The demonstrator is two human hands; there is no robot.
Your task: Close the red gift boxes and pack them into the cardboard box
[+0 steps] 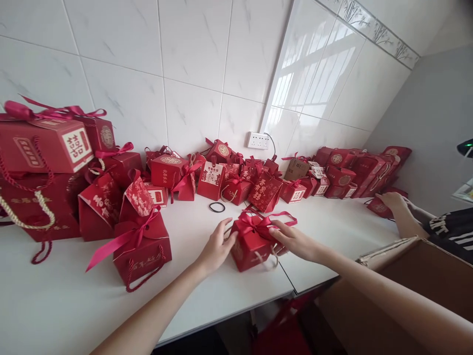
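Observation:
A small red gift box (pixel 248 250) with a pink ribbon bow (pixel 254 224) on its lid and cord handles is between my two hands at the front of the white table. My left hand (pixel 217 248) is against its left side, thumb and fingers curved at the edge. From the right, my right hand (pixel 295 240) holds the box, with fingertips by the bow and other fingers along the side. To the left stands another red box (pixel 143 256) with a loose ribbon tail. A black ring-shaped band (pixel 217 207) lies behind my left hand.
Red gift boxes (pixel 172 170) line the tiled wall, with stacks at left (pixel 44 148) and right (pixel 340 167). A power strip (pixel 257 140) is on the wall. At right, another person's hand (pixel 397 207) touches a red box; an open cardboard box (pixel 417 276) stands in front.

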